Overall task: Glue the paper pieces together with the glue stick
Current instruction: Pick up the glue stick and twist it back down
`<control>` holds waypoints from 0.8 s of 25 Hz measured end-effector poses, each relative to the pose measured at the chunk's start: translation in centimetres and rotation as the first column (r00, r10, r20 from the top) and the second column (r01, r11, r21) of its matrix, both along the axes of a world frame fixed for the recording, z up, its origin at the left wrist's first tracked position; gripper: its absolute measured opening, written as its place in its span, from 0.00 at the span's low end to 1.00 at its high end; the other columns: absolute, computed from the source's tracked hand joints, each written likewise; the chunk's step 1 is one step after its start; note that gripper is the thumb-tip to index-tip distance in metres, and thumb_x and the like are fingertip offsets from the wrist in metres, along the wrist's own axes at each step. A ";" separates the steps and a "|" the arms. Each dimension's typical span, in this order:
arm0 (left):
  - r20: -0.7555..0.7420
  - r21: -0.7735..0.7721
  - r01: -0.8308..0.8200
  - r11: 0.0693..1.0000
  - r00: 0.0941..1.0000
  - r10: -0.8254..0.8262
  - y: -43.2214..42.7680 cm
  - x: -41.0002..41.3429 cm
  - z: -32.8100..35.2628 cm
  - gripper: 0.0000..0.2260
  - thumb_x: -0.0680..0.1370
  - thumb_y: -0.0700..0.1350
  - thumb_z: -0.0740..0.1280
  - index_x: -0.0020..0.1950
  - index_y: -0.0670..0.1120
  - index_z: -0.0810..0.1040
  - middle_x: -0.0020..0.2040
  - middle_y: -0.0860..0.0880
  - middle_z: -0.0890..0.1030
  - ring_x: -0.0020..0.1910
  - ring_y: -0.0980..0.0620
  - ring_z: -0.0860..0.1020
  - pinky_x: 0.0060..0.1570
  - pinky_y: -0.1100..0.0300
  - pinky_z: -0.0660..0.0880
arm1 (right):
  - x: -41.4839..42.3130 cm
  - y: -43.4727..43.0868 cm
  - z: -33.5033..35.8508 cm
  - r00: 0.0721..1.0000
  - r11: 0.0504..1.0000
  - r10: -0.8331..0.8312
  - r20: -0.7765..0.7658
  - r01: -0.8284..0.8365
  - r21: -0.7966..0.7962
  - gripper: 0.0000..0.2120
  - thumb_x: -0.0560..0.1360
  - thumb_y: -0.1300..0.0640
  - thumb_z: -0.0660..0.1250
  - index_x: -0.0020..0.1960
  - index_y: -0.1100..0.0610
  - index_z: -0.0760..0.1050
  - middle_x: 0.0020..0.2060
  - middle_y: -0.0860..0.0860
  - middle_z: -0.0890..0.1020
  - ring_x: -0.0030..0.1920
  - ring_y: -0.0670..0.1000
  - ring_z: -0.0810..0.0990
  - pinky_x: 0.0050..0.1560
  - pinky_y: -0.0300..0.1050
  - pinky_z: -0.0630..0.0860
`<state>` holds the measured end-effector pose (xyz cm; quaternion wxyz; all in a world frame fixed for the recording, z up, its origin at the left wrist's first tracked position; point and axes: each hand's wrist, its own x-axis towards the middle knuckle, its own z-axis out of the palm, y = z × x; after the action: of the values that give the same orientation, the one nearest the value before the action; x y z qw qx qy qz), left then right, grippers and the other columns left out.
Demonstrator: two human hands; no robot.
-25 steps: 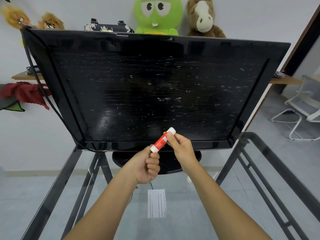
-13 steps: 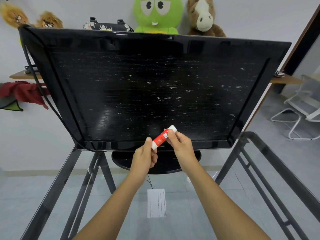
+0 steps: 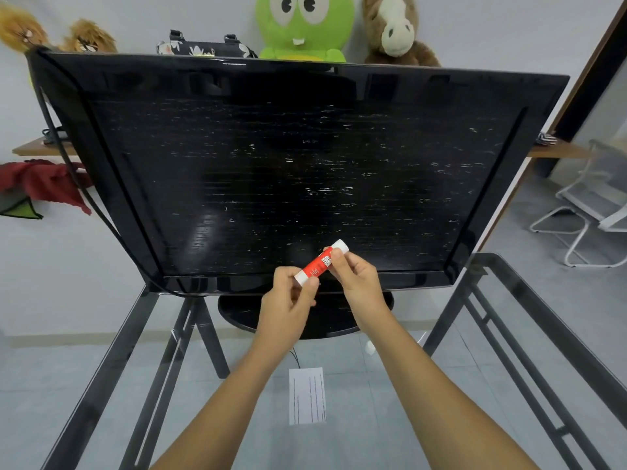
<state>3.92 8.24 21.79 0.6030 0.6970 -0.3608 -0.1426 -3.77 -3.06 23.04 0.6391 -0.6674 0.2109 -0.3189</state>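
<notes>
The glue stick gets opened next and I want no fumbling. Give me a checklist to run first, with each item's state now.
1. Two-handed grip: ok. The left hand pinches the glue stick at its lower white end, and the right hand pinches near its upper end.
2. Cap off: not ok. Both white ends are on.
3. Paper ready: ok. One lined paper piece lies flat on the glass table below the hands.
4. Second paper piece: cannot tell. Only a small white scrap shows farther right.
5. Gap to the TV screen: cannot tell.
</notes>
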 end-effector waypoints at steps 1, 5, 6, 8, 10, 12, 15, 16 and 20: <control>0.302 0.024 -0.049 0.999 0.953 0.040 0.3 0.1 -0.7 0.13 0.75 0.56 0.62 0.51 0.48 0.71 0.39 0.50 0.80 0.32 0.57 0.79 0.30 0.68 0.73 | 0.0 0.0 -0.1 1.000 1.000 0.001 -0.005 -0.001 0.009 0.12 0.69 0.38 0.63 0.45 0.42 0.81 0.44 0.44 0.84 0.51 0.42 0.80 0.51 0.35 0.74; 0.834 0.032 -0.202 0.979 0.546 0.086 0.5 0.9 -2.0 0.17 0.77 0.52 0.61 0.42 0.38 0.75 0.27 0.47 0.75 0.21 0.54 0.72 0.21 0.68 0.65 | -0.2 0.4 -0.4 1.000 0.999 0.004 -0.011 -0.004 0.053 0.12 0.68 0.39 0.64 0.44 0.45 0.81 0.42 0.42 0.84 0.50 0.41 0.81 0.46 0.30 0.75; 0.784 0.060 -0.180 0.982 0.618 0.065 0.6 0.7 -1.7 0.18 0.78 0.53 0.57 0.42 0.39 0.75 0.27 0.47 0.75 0.21 0.53 0.72 0.21 0.66 0.66 | -0.3 0.6 -0.5 1.000 0.998 0.008 -0.012 -0.008 0.058 0.12 0.69 0.40 0.64 0.43 0.44 0.81 0.42 0.41 0.84 0.50 0.40 0.81 0.45 0.28 0.74; 0.481 0.112 -0.086 0.990 0.876 0.022 0.6 0.3 -1.0 0.19 0.78 0.56 0.52 0.43 0.44 0.73 0.28 0.47 0.76 0.24 0.52 0.75 0.24 0.60 0.71 | -0.2 0.6 -0.4 1.000 0.998 0.016 -0.014 -0.015 0.064 0.11 0.70 0.41 0.64 0.43 0.46 0.81 0.41 0.41 0.84 0.50 0.40 0.81 0.45 0.28 0.74; 0.143 0.066 0.028 0.997 0.989 -0.037 0.4 0.0 -0.9 0.18 0.76 0.59 0.51 0.42 0.49 0.73 0.27 0.50 0.77 0.25 0.56 0.75 0.27 0.65 0.72 | -0.2 0.3 -0.4 1.000 0.998 0.010 -0.015 -0.009 0.056 0.12 0.73 0.43 0.63 0.44 0.48 0.81 0.40 0.43 0.84 0.49 0.42 0.81 0.47 0.29 0.75; 0.094 0.042 0.038 0.998 0.995 -0.042 0.2 -0.1 -0.5 0.19 0.75 0.62 0.53 0.46 0.48 0.75 0.30 0.52 0.79 0.27 0.59 0.77 0.29 0.69 0.72 | -0.2 0.1 -0.3 1.000 0.998 -0.019 -0.009 0.019 0.053 0.12 0.73 0.43 0.63 0.44 0.49 0.80 0.40 0.44 0.84 0.49 0.43 0.81 0.48 0.31 0.75; 0.349 -0.003 -0.088 0.996 0.933 0.083 0.2 0.2 -0.4 0.19 0.74 0.55 0.65 0.60 0.45 0.73 0.47 0.57 0.79 0.41 0.60 0.79 0.39 0.71 0.74 | -0.3 -0.2 -0.4 0.997 0.997 -0.077 -0.005 0.077 0.032 0.13 0.69 0.40 0.64 0.44 0.47 0.80 0.42 0.45 0.84 0.49 0.43 0.81 0.47 0.33 0.76; 0.439 -0.037 -0.118 0.992 0.890 0.122 0.1 0.3 -0.6 0.19 0.73 0.50 0.69 0.60 0.43 0.74 0.49 0.53 0.80 0.43 0.58 0.80 0.42 0.68 0.76 | -0.3 -0.2 -0.5 0.997 0.996 -0.083 -0.005 0.083 0.017 0.12 0.69 0.39 0.64 0.43 0.45 0.81 0.42 0.45 0.84 0.49 0.43 0.81 0.48 0.33 0.76; 0.649 -0.076 -0.145 0.986 0.744 0.160 -0.1 -0.1 -1.7 0.13 0.71 0.42 0.72 0.51 0.36 0.79 0.45 0.41 0.83 0.43 0.48 0.82 0.37 0.55 0.81 | -0.6 -0.6 -1.3 0.997 0.999 -0.041 -0.069 0.040 -0.029 0.11 0.68 0.37 0.63 0.42 0.41 0.80 0.43 0.43 0.84 0.51 0.42 0.81 0.51 0.34 0.75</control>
<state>3.86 8.15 20.05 0.4564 0.7237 -0.4916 0.1624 -4.37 -3.69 21.70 0.6156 -0.6823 0.2422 -0.3111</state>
